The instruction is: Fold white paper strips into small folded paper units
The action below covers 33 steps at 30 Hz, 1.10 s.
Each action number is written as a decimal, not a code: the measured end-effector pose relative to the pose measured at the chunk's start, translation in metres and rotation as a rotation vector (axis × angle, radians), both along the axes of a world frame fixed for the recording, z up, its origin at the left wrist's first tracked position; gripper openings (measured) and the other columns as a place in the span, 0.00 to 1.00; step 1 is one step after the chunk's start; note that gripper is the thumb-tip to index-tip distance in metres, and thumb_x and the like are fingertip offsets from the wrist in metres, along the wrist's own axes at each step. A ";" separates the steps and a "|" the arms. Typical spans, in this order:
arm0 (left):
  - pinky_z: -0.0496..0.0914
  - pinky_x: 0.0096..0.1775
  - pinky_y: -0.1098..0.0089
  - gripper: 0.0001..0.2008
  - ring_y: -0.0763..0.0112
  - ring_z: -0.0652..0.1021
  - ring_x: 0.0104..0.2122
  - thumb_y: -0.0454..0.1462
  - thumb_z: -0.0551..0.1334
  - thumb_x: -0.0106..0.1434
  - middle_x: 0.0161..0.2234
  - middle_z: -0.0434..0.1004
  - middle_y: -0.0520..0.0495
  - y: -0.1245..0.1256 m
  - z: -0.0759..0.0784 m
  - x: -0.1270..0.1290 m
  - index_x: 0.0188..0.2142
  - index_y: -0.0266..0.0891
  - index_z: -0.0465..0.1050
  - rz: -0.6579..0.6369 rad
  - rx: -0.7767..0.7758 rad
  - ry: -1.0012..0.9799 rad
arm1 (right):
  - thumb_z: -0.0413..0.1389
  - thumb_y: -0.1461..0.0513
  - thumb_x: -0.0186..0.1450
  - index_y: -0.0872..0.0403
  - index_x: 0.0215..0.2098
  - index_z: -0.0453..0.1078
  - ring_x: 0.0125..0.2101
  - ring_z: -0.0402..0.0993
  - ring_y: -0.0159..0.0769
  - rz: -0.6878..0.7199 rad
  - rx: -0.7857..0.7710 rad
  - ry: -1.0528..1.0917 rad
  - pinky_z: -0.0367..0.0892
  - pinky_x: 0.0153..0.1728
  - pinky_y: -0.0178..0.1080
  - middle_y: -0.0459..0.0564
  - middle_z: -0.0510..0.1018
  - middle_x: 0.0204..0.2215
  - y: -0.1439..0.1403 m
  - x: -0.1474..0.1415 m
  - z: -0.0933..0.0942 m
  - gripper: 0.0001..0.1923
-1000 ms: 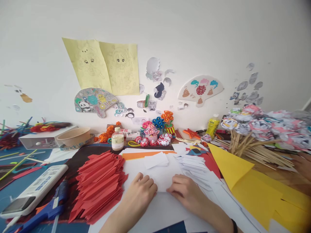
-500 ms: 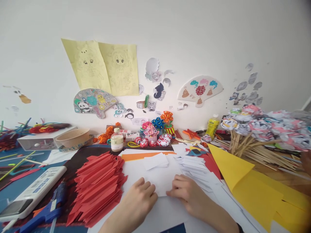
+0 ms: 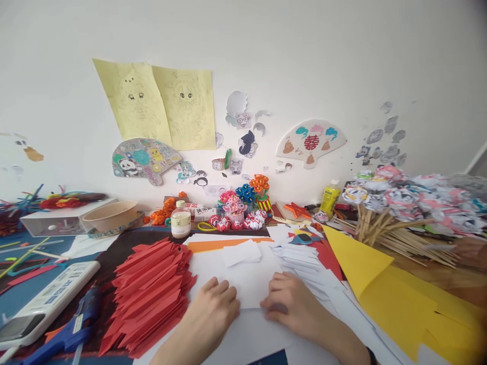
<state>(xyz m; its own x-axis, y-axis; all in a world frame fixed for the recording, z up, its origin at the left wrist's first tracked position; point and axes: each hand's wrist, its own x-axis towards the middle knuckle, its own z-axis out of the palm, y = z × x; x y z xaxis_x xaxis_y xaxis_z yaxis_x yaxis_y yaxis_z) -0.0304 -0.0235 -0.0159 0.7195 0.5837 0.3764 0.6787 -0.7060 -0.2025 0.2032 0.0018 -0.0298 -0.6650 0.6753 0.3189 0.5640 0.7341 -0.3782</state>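
My left hand (image 3: 213, 312) and my right hand (image 3: 291, 306) press flat on a white sheet of paper (image 3: 249, 281) at the near edge of the table, fingers on its lower edge, which looks folded. A smaller folded white slip (image 3: 241, 252) lies just beyond it. To the left of my left hand sits a stack of folded red paper pieces (image 3: 150, 291). To the right of my right hand lies a pile of folded white paper pieces (image 3: 304, 258).
Yellow sheets (image 3: 384, 284) cover the right. Paper flowers on wooden sticks (image 3: 403, 213) lie at far right. A blue glue gun (image 3: 68, 332), a white remote (image 3: 41, 304), a small bottle (image 3: 180, 219), a bowl (image 3: 110, 215) and a yellow glue bottle (image 3: 329, 198) stand around.
Both hands have slid slightly toward me along the white sheet, pressing its near edge. Another person's hand at the far right edge has drawn back out of view.
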 end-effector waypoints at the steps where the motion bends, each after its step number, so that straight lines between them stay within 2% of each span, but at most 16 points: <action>1: 0.52 0.29 0.66 0.09 0.68 0.67 0.27 0.35 0.62 0.61 0.26 0.70 0.52 0.001 -0.001 0.000 0.25 0.39 0.66 -0.010 0.020 -0.002 | 0.62 0.62 0.59 0.52 0.29 0.75 0.31 0.66 0.34 0.002 0.016 0.002 0.55 0.33 0.37 0.45 0.75 0.25 0.000 -0.001 -0.001 0.02; 5: 0.51 0.29 0.66 0.11 0.69 0.65 0.25 0.34 0.61 0.61 0.24 0.68 0.52 0.002 -0.002 -0.002 0.23 0.39 0.64 -0.049 0.081 0.022 | 0.59 0.63 0.62 0.54 0.27 0.72 0.31 0.66 0.34 0.014 0.068 0.006 0.55 0.33 0.37 0.46 0.74 0.25 0.002 -0.004 -0.006 0.06; 9: 0.53 0.29 0.66 0.08 0.69 0.65 0.26 0.31 0.60 0.62 0.25 0.68 0.51 -0.002 0.001 -0.002 0.26 0.38 0.66 -0.084 0.064 0.092 | 0.56 0.63 0.64 0.55 0.29 0.71 0.32 0.66 0.34 0.024 0.087 0.013 0.56 0.33 0.37 0.46 0.74 0.27 0.000 -0.005 -0.008 0.06; 14: 0.54 0.30 0.65 0.06 0.67 0.67 0.29 0.36 0.59 0.63 0.27 0.70 0.50 -0.007 0.004 0.000 0.29 0.39 0.68 -0.033 -0.020 0.088 | 0.57 0.59 0.64 0.53 0.34 0.72 0.34 0.67 0.36 0.017 0.093 -0.006 0.57 0.34 0.37 0.47 0.74 0.30 -0.003 -0.007 -0.007 0.05; 19: 0.55 0.30 0.66 0.08 0.68 0.68 0.29 0.38 0.62 0.61 0.28 0.71 0.52 -0.003 0.003 0.002 0.27 0.39 0.67 0.026 -0.066 0.034 | 0.53 0.59 0.67 0.54 0.32 0.71 0.32 0.66 0.35 0.008 0.169 -0.021 0.58 0.32 0.37 0.47 0.73 0.29 -0.001 -0.010 -0.010 0.09; 23: 0.56 0.29 0.67 0.07 0.68 0.69 0.28 0.32 0.58 0.64 0.28 0.70 0.51 0.002 -0.005 0.003 0.27 0.39 0.66 0.040 -0.060 0.032 | 0.48 0.62 0.69 0.55 0.31 0.70 0.29 0.65 0.35 0.007 0.232 -0.036 0.58 0.30 0.37 0.48 0.72 0.26 -0.001 -0.012 -0.009 0.12; 28: 0.59 0.29 0.68 0.09 0.69 0.69 0.27 0.29 0.54 0.65 0.28 0.70 0.49 0.004 -0.013 0.003 0.28 0.38 0.65 0.066 -0.069 -0.025 | 0.48 0.64 0.68 0.55 0.32 0.68 0.31 0.66 0.35 -0.013 0.185 -0.010 0.59 0.33 0.37 0.48 0.72 0.28 -0.004 -0.012 -0.005 0.09; 33: 0.60 0.28 0.71 0.10 0.69 0.70 0.27 0.29 0.52 0.66 0.28 0.70 0.49 0.004 -0.005 0.003 0.29 0.38 0.67 0.063 -0.093 -0.119 | 0.50 0.63 0.67 0.54 0.34 0.69 0.33 0.68 0.35 -0.006 0.110 0.082 0.61 0.34 0.36 0.48 0.73 0.30 -0.005 -0.010 -0.003 0.06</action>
